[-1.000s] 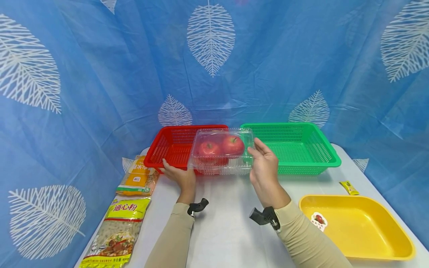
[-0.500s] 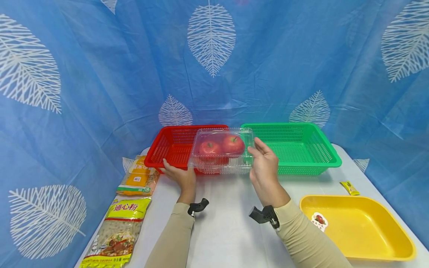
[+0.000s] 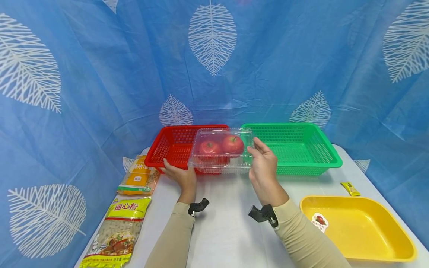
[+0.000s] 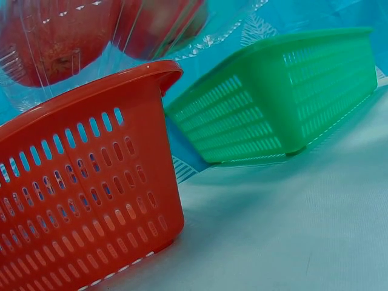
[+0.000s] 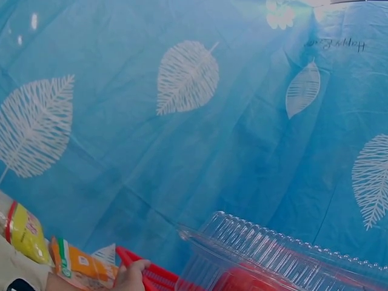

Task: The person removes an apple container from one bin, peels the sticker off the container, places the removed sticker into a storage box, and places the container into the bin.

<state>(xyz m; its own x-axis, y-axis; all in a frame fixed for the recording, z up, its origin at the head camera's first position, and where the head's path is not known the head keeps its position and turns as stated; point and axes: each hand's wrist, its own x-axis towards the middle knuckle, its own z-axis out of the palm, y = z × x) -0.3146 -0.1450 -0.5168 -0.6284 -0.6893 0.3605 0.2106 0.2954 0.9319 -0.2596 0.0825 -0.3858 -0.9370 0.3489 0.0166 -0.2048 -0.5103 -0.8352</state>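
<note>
In the head view a clear plastic clamshell box with red apples inside is held up in front of two baskets, its lid down. My right hand grips its right end, thumb toward the lid. My left hand is at the front rim of the red basket, by the box's left end. Its fingertips overlap the rim; whether they grip it I cannot tell. The left wrist view shows the box's apples above the red basket wall. In the right wrist view the box overlaps the red basket.
A green basket stands at the back right. A yellow tray lies at the front right, with a small yellow packet behind it. At left lie an orange food bag and a yellow-green pasta bag. Blue curtain surrounds the table.
Both hands and the box stay almost in place. The whole head view shifts very slightly.
</note>
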